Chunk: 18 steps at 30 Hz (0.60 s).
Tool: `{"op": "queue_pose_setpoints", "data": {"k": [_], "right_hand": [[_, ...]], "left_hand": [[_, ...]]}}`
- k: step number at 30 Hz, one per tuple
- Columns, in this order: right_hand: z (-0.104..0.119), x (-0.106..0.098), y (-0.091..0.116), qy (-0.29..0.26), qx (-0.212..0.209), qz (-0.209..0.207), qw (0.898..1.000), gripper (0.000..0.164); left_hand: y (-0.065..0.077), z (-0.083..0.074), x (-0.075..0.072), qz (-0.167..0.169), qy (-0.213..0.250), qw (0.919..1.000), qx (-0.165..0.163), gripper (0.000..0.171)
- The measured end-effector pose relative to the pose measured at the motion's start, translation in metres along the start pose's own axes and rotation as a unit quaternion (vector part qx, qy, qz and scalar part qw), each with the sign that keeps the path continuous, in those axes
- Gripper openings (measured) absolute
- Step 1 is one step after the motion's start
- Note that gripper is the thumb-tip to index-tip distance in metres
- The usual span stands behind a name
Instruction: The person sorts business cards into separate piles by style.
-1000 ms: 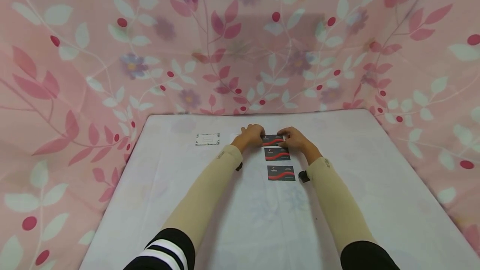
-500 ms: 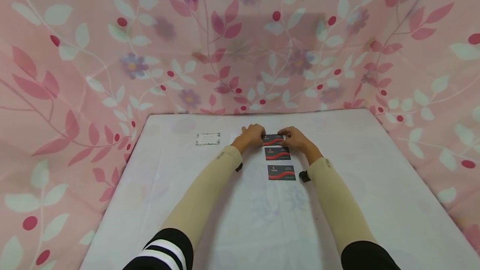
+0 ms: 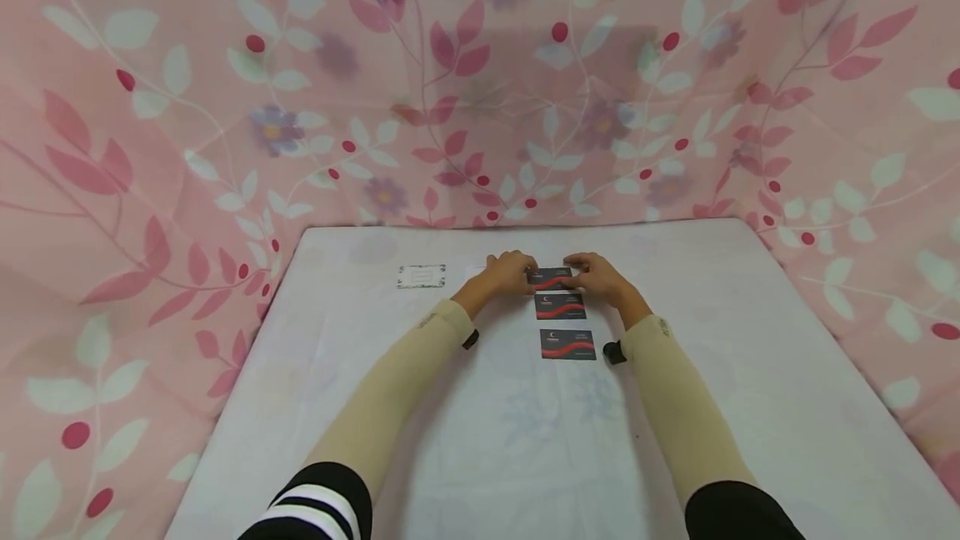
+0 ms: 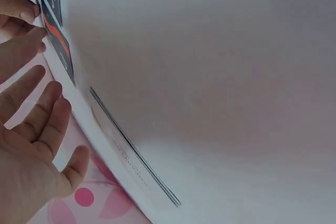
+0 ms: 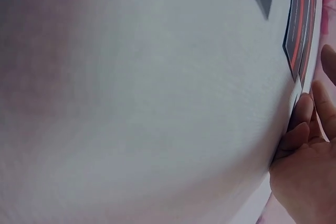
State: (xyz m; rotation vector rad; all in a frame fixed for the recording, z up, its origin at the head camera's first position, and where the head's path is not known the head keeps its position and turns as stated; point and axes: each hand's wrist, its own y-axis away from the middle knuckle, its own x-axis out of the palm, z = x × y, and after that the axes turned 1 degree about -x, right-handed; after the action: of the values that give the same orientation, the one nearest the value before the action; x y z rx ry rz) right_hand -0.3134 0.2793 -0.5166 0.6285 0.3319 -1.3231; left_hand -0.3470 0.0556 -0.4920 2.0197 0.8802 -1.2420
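In the head view three dark grey business cards with a red wave lie in a column. Both hands are at the far card point(image 3: 551, 278); the middle card point(image 3: 560, 307) and near card point(image 3: 567, 345) lie below it. My left hand point(image 3: 507, 272) pinches its left end, its other fingers fanned out in the left wrist view. Thumb and finger of my right hand point(image 3: 598, 277) hold the right end, the thumb overlapping its near corner. In the right wrist view the right hand point(image 5: 307, 156) lies low against the table, partly cut off by the frame.
A white card with a patterned border point(image 3: 421, 277) lies to the left on the white-covered table point(image 3: 480, 457). A white card with dark edge lines point(image 4: 131, 153) shows in the left wrist view. Pink floral cloth point(image 3: 495, 107) rises behind the table's far edge.
The head view has shifted slightly, so everything appears a little further right. Both hands stay at the far card, and the cards keep their arrangement.
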Motion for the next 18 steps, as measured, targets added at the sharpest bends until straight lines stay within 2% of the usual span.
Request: {"op": "queue_pose_setpoints", "data": {"k": [7,12,16,18], "right_hand": [[-0.006,-0.004,0.002,-0.015,-0.004,-0.015,1.0,0.062],[-0.012,-0.011,0.008,-0.015,-0.01,-0.005,1.0,0.061],[-0.007,-0.013,0.019,-0.006,-0.041,-0.004,0.999,0.058],[-0.002,-0.012,0.024,-0.007,-0.058,-0.008,0.998,0.057]], "left_hand": [[0.014,0.006,-0.007,0.026,0.082,0.9936,0.073,0.044],[0.029,0.004,-0.008,0.054,0.111,0.9863,0.109,0.045],[0.04,0.003,-0.008,0.076,0.117,0.9833,0.116,0.046],[0.044,0.004,-0.011,0.066,0.109,0.9859,0.108,0.045]]}}
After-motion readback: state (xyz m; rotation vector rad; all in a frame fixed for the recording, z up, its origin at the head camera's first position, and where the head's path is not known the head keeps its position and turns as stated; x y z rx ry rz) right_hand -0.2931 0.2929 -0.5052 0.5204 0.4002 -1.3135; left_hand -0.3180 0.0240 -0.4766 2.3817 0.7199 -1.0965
